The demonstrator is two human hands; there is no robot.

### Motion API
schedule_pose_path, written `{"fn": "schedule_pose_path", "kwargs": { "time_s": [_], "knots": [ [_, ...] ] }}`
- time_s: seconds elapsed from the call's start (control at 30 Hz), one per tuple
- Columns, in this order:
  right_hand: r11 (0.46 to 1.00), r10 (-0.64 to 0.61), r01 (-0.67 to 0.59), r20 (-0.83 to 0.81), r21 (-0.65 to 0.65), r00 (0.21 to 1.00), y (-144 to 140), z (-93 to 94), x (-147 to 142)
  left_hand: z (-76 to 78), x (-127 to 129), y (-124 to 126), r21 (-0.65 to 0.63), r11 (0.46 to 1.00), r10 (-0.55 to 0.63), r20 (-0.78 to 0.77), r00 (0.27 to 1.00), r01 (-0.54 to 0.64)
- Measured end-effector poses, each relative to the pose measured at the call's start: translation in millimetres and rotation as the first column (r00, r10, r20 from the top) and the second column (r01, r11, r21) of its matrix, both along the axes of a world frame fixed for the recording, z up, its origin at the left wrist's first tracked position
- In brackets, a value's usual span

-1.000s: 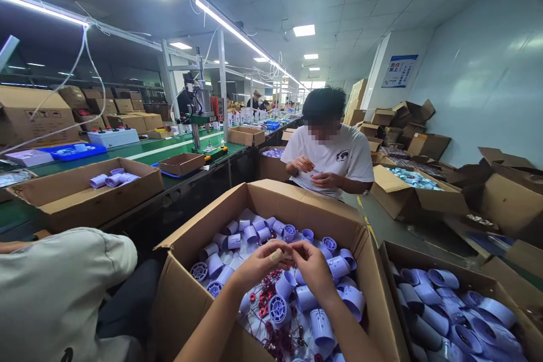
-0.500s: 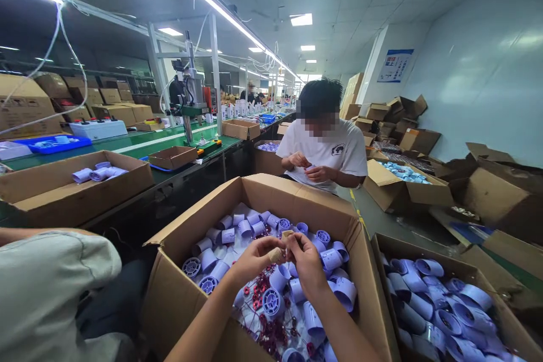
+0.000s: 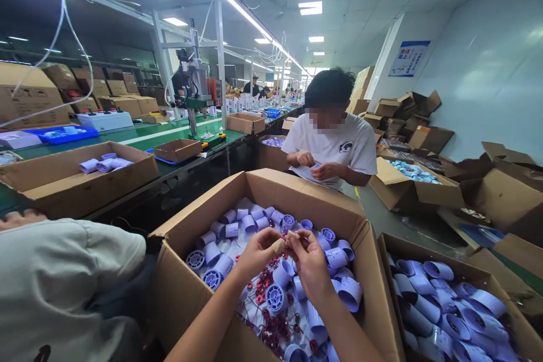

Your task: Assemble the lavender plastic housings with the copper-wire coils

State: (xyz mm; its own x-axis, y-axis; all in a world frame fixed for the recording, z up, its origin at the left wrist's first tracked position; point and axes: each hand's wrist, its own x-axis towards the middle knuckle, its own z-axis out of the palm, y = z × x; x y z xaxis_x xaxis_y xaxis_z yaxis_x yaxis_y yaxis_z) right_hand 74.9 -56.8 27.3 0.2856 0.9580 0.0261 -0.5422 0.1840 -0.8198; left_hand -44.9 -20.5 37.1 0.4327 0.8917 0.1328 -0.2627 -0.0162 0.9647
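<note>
My left hand (image 3: 263, 249) and my right hand (image 3: 306, 251) meet over a large cardboard box (image 3: 303, 185), thumbs and forefingers pinched together. Between the fingertips shows a bit of a small red part (image 3: 285, 232), mostly hidden by the fingers. Tan coverings wrap some of my fingertips. Below the hands, the box holds many lilac plastic cups (image 3: 276, 298), some with spoked ends facing up. Among them lies a tangle of small red ring-shaped parts with thin wires (image 3: 271, 331).
A co-worker in a white shirt (image 3: 328, 150) sits across the box, handling something small. Another person's grey sleeve (image 3: 72, 271) is close at left. More lilac cups fill a box (image 3: 449, 300) at right. A green bench (image 3: 139, 133) carries a press (image 3: 193, 87) and a shallow carton (image 3: 76, 189).
The view has shifted slightly left, so things appear farther right. My hands stay together with fingertips pinched. The grey-sleeved arm at left has moved, and a hand now shows there.
</note>
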Motion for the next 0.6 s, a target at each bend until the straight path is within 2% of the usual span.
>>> {"fn": "schedule_pose_path", "kwargs": {
  "time_s": [0.2, 0.33, 0.5, 0.6],
  "knots": [
    [0.999, -0.041, 0.042, 0.052, -0.011, 0.998, -0.5, -3.8, -1.8, -7.0, 3.5, 0.1, 0.029, 0.999, -0.029, -0.031, 0.999, 0.03],
    [1.0, -0.007, 0.006, -0.048, -0.028, 0.999, -2.3, 0.0, -2.9, -8.9, 3.7, -1.1, 0.053, 0.998, -0.023, -0.064, 0.998, 0.027],
    [0.995, 0.095, -0.1, -0.155, -0.03, 0.983, -4.5, 5.1, -0.8, -5.1, 2.1, -2.4, 0.115, 0.993, 0.011, -0.056, 0.998, -0.004],
    [0.995, 0.092, -0.099, -0.181, -0.029, 0.979, -4.6, 5.8, 0.8, -2.1, 1.6, -3.2, 0.124, 0.992, 0.04, -0.053, 0.998, -0.033]
  ]
}}
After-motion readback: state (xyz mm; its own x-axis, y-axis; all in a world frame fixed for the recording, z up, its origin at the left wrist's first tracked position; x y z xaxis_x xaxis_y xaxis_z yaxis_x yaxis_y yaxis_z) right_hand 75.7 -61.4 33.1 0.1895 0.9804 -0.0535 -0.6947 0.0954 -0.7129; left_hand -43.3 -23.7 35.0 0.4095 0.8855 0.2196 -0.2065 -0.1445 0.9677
